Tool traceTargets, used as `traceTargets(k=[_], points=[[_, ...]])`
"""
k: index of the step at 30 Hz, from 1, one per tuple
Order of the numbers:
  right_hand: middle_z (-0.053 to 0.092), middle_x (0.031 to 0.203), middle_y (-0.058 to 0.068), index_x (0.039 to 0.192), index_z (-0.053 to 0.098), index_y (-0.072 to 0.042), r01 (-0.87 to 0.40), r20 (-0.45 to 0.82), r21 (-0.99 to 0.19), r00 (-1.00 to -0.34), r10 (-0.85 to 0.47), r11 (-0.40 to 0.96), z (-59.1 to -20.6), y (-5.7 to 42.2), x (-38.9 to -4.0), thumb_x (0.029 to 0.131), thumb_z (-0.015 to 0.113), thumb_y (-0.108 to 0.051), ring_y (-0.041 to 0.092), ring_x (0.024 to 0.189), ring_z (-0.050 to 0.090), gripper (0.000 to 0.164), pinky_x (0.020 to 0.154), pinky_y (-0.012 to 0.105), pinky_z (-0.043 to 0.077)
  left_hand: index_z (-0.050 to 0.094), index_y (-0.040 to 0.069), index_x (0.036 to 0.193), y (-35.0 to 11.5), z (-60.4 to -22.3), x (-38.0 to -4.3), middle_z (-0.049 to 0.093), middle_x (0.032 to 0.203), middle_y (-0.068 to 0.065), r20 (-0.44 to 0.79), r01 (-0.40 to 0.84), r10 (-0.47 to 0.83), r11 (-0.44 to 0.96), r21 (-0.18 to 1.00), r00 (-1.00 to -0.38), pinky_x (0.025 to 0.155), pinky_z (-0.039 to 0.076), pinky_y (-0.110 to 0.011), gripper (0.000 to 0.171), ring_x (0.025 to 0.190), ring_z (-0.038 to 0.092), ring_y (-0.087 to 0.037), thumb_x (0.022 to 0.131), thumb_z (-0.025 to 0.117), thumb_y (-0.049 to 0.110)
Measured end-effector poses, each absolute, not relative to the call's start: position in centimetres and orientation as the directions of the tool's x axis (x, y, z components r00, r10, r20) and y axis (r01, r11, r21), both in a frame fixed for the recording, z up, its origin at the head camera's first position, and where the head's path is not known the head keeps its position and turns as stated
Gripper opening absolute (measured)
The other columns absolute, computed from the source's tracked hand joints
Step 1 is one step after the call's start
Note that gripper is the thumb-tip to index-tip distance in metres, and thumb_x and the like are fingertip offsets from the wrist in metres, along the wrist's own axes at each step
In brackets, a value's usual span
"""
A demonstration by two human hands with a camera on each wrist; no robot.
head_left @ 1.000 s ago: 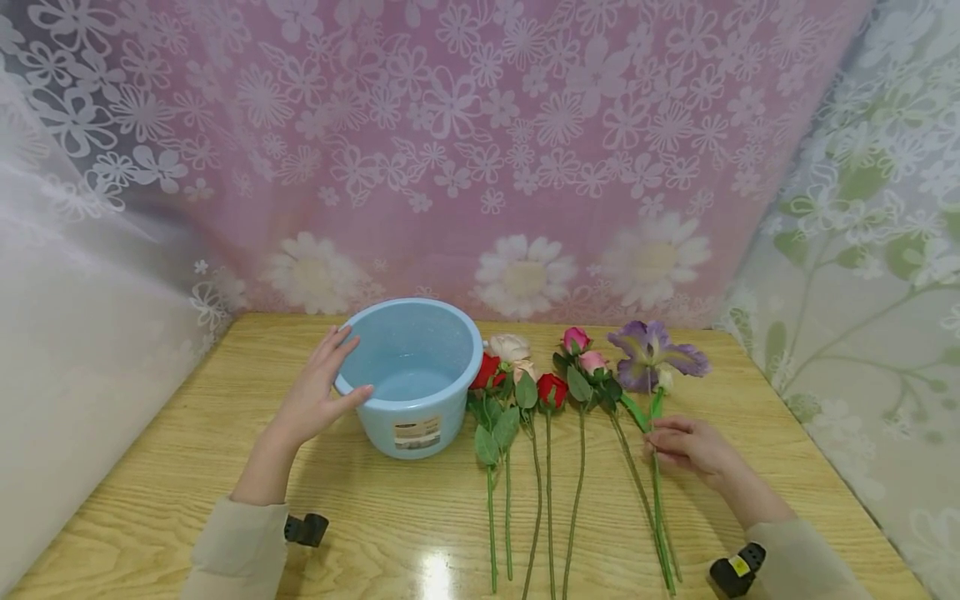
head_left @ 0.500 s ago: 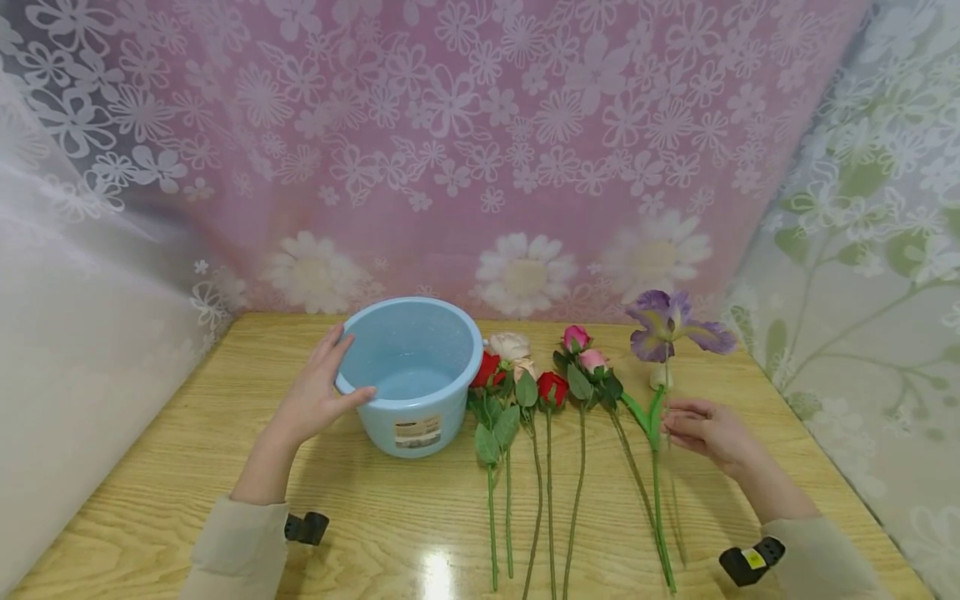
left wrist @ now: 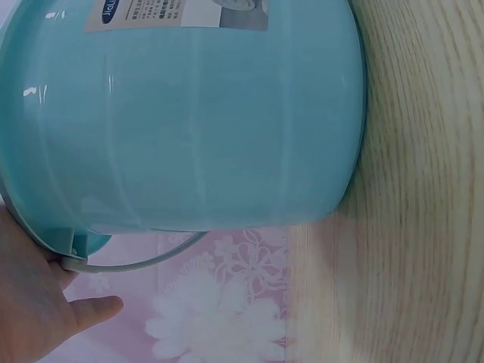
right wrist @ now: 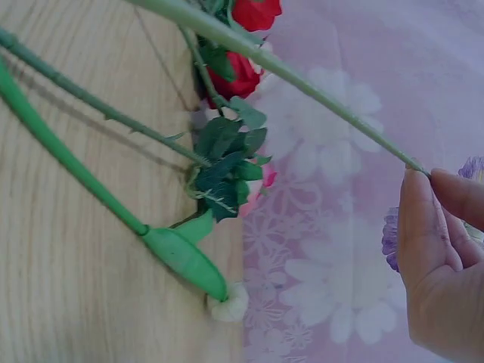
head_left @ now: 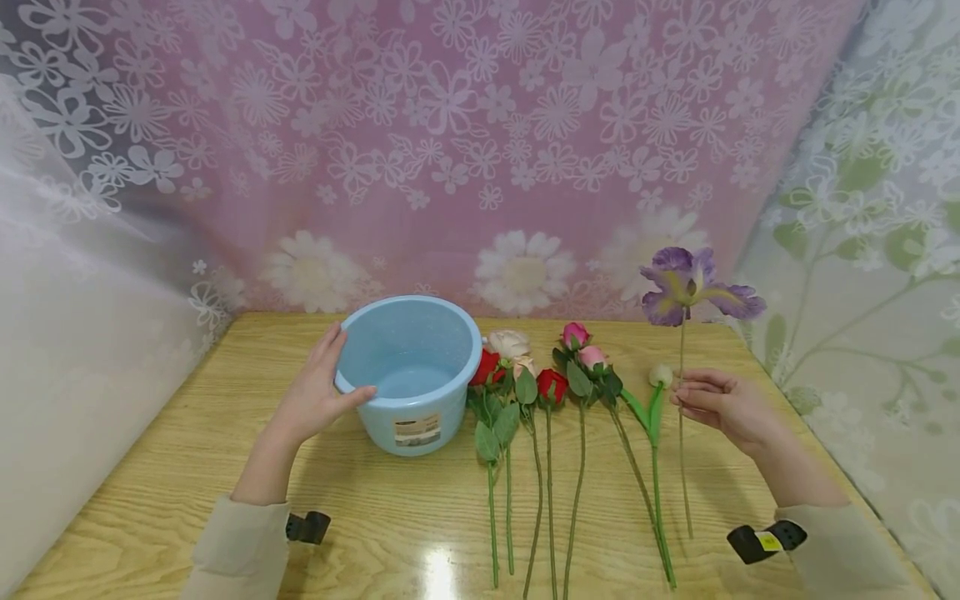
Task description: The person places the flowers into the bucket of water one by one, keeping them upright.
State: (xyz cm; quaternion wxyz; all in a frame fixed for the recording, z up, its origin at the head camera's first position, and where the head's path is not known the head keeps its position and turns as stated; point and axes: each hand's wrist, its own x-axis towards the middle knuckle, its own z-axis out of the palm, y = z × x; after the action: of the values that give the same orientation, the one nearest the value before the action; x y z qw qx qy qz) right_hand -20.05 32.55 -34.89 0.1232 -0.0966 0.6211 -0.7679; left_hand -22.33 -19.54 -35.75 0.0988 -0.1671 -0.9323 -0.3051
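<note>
A light blue plastic bucket (head_left: 408, 350) stands on the table in the head view. My left hand (head_left: 311, 396) rests on its left rim, thumb extended along the front edge. Beside the bucket's handle (left wrist: 144, 261), one finger sticks out straight in the left wrist view. My right hand (head_left: 731, 408) pinches the stem of a purple iris (head_left: 681, 287) between thumb and fingertips. The iris is upright, its blossom above the hand and its stem (right wrist: 302, 83) hanging below. Just left of that hand, a white tulip (head_left: 660, 377) lies on the table.
Red roses (head_left: 552, 388), pink roses (head_left: 592, 358) and pale cream flowers (head_left: 508, 344) lie side by side between bucket and tulip, stems toward the front of the wooden table (head_left: 397, 525). A pink floral curtain (head_left: 450, 167) hangs behind the back edge.
My right hand has lifted the iris off the table, moving it up and rightward away from the tulip. The left hand stays on the bucket rim.
</note>
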Motion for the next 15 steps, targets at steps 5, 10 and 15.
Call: traceTargets(k=[5,10,15], points=[[0.064,0.089,0.003,0.098,0.065,-0.013,0.064,0.005,-0.974,-0.953,-0.304,-0.218,-34.0,32.3,-19.8,0.087,0.047,0.008,0.015,0.082,0.063,0.029,0.072,0.023,0.052,0.010,-0.001,0.141,-19.5,-35.8,-22.2,0.002,0.146,-0.017,0.268,0.346,0.231,0.756,0.555,-0.935,0.097,0.021,-0.061,0.096,0.130,0.006,-0.036,0.076,0.062,0.048],[0.064,0.092,0.002,0.097,0.064,-0.013,0.066,-0.004,-0.977,-0.957,-0.290,-0.203,-33.5,32.2,-19.6,0.087,0.048,0.007,0.014,0.083,0.062,0.028,0.072,0.023,0.052,0.008,-0.001,0.141,-19.5,-35.8,-22.4,0.002,0.145,-0.018,0.261,0.337,0.225,0.751,0.568,-0.939,0.097,0.020,-0.062,0.098,0.130,0.007,-0.038,0.076,0.063,0.047],[0.063,0.093,0.001,0.097,0.064,-0.015,0.056,-0.009,-0.985,-0.962,-0.273,-0.165,-33.3,31.8,-19.5,0.087,0.051,0.004,0.013,0.084,0.062,0.025,0.073,0.022,0.052,0.011,-0.002,0.140,-19.5,-35.9,-22.7,0.006,0.145,-0.019,0.269,0.326,0.196,0.710,0.624,-0.943,0.096,0.022,-0.062,0.098,0.128,0.012,-0.041,0.073,0.069,0.038]])
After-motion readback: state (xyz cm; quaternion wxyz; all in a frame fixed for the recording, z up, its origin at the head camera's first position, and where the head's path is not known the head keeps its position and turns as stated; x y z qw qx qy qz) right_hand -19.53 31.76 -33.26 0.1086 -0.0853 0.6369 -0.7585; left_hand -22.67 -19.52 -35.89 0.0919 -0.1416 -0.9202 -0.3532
